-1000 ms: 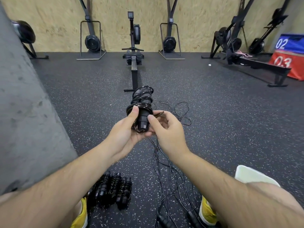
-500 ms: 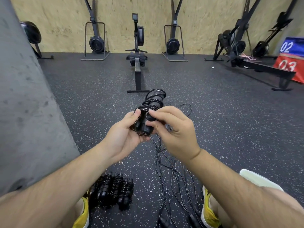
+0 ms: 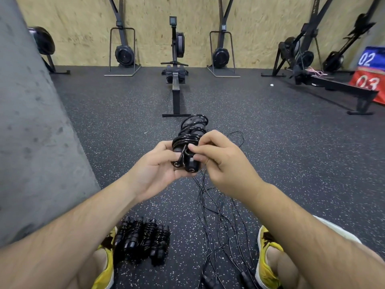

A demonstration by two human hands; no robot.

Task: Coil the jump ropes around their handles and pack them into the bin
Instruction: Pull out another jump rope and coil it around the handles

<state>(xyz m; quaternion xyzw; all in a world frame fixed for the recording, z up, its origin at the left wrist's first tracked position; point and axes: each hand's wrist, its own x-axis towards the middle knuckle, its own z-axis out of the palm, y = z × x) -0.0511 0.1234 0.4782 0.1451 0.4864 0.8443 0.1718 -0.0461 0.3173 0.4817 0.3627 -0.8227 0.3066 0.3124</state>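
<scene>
A black jump rope (image 3: 190, 134) is coiled round its two handles, held out in front of me above the floor. My left hand (image 3: 158, 170) grips the near ends of the handles from the left and below. My right hand (image 3: 218, 161) pinches the cord against the handles at the near end. Several coiled black ropes (image 3: 143, 238) lie side by side on the floor by my left shoe. Loose black ropes (image 3: 216, 209) trail across the floor between my feet. No bin is in view.
A grey concrete pillar (image 3: 31, 142) stands close on the left. A rowing machine (image 3: 176, 80) lies straight ahead, with more machines along the plywood wall. Red and blue numbered boxes (image 3: 370, 74) stand at the far right. My yellow shoes (image 3: 266, 255) flank the loose ropes.
My right hand has come over the near end of the bundle and now pinches the cord there. The bundle has tilted slightly to the right and sits a little lower.
</scene>
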